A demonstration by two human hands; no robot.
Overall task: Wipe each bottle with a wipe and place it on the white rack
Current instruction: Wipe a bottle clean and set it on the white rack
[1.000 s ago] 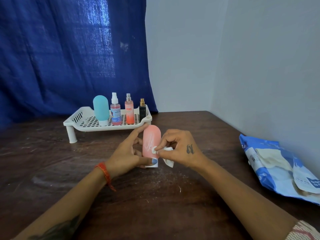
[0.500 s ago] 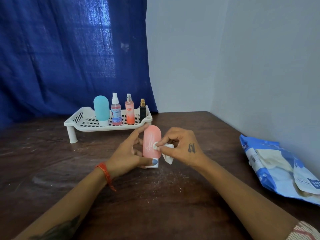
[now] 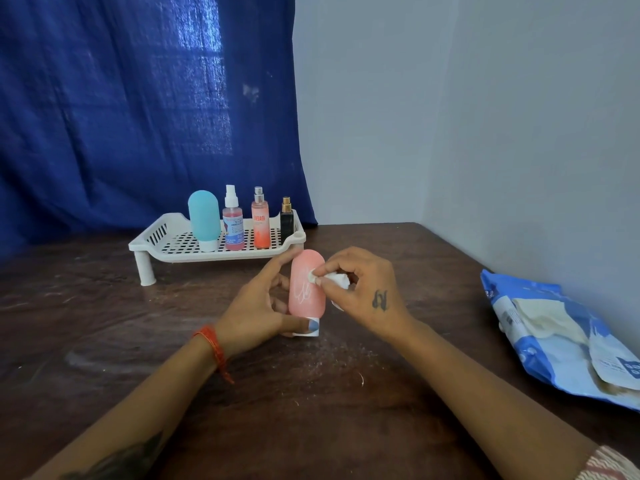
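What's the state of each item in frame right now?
pink bottle: upright, cap down on table, off rack, being wiped
wipe: crumpled, pressed on pink bottle
left hand: holds pink bottle
right hand: pinches wipe
white rack: holds four upright bottles
teal bottle: racked, cap down
wipes pack: lying flat on table

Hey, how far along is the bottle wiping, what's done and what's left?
Done: four bottles stand on the white rack: teal bottle, pink spray bottle, orange spray bottle, small black bottle. In hand: the left hand steadies the pink bottle on the table while the right hand rubs it with a wipe. Left: finish wiping and rack it; no other unracked bottle shows.
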